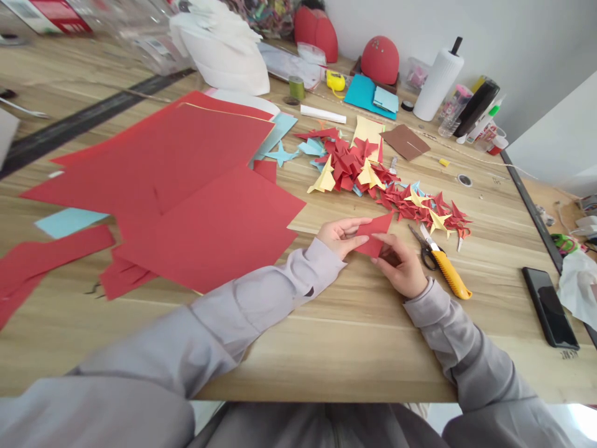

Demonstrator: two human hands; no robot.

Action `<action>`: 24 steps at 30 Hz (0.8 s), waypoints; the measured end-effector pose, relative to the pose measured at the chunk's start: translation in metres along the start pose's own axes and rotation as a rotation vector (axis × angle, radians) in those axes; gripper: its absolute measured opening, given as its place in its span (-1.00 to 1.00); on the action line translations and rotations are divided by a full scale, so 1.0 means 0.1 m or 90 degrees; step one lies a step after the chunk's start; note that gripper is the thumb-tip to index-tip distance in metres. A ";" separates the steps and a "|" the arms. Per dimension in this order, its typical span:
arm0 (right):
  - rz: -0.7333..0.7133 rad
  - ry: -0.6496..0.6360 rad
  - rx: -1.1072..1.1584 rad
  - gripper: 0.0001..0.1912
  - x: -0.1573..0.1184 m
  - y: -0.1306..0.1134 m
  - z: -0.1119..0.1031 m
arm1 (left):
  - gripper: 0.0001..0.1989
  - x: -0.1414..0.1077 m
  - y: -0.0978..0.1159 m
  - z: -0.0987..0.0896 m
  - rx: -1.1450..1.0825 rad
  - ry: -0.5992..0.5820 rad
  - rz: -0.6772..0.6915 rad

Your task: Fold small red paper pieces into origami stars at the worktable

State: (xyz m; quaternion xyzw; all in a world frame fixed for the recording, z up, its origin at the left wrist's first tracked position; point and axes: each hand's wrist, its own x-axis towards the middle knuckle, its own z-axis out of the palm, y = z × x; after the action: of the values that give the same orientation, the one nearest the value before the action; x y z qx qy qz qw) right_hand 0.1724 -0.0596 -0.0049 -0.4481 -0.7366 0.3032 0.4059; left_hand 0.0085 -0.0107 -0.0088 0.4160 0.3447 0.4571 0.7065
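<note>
Between my two hands is a small piece of red paper (377, 228), held just above the wooden table near its middle. My left hand (342, 236) pinches it from the left, thumb on top. From the right, my right hand (400, 264) grips its lower edge with thumb and fingers. Just beyond lies a heap of folded red paper pieces (345, 165), with pale yellow and light blue ones among them. A second cluster of folded red pieces (405, 202) spreads to the right. Large red paper sheets (205, 230) are stacked to the left of my hands.
Right of my right hand lie a yellow utility knife (451, 274) and black-handled scissors (428, 254). A black phone (550, 308) rests near the right edge. Behind stand a white bottle (438, 84), a yellow tape measure (335, 81) and blue paper (364, 93). Red strips (51, 255) lie far left.
</note>
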 end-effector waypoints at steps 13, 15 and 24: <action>-0.043 0.034 -0.083 -0.92 -0.02 -0.12 0.00 | -0.65 -0.01 0.00 0.03 -0.086 0.053 -0.016; -0.031 0.062 -0.073 -0.90 -0.03 -0.13 -0.01 | -0.67 0.01 -0.01 0.03 -0.093 0.056 -0.014; -0.107 0.017 -0.155 -0.58 0.00 -0.11 0.00 | -0.63 0.06 -0.04 0.01 -0.063 0.088 -0.005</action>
State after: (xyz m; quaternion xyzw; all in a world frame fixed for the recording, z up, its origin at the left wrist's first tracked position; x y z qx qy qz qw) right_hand 0.1678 -0.0637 0.0038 -0.4348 -0.7973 0.1710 0.3822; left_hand 0.0134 -0.0061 -0.0126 0.3466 0.3714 0.4986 0.7024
